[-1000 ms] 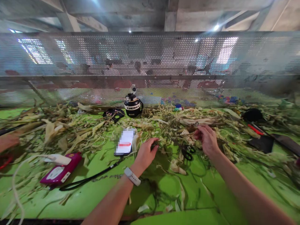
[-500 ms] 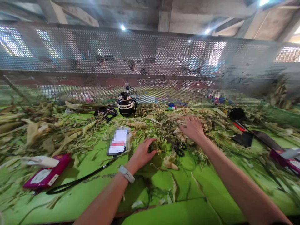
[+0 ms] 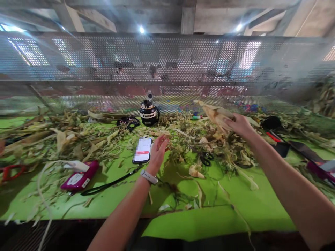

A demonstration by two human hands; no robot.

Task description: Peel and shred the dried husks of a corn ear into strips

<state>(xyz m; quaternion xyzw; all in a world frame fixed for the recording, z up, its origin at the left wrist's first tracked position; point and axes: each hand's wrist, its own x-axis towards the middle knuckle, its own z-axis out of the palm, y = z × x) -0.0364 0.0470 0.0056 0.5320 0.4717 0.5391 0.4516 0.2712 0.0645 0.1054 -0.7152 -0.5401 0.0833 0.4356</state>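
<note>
My right hand (image 3: 240,126) is closed on a bunch of dry corn husks (image 3: 215,116), lifted above the littered table with its pale tip pointing left. My left hand (image 3: 157,150), with a pale watch on the wrist, hovers just right of a lit phone (image 3: 142,150). Its fingers are partly curled and apart, with nothing plainly in them. Between the hands lie dried plant scraps (image 3: 180,153), black-handled scissors (image 3: 205,159) and a crumpled pale husk piece (image 3: 195,171).
Behind stands a perforated metal screen (image 3: 172,55), with a black jug (image 3: 149,116) before it. Left are a magenta power bank (image 3: 81,177) with a white cable and orange-handled scissors (image 3: 13,171). Husk litter (image 3: 62,139) covers much of the green tabletop (image 3: 117,205). A dark strap (image 3: 306,151) lies right.
My right hand has risen from the pile and moved right, now gripping corn husks. My left hand has moved up and slightly left, closer to the phone. The view has shifted a little.
</note>
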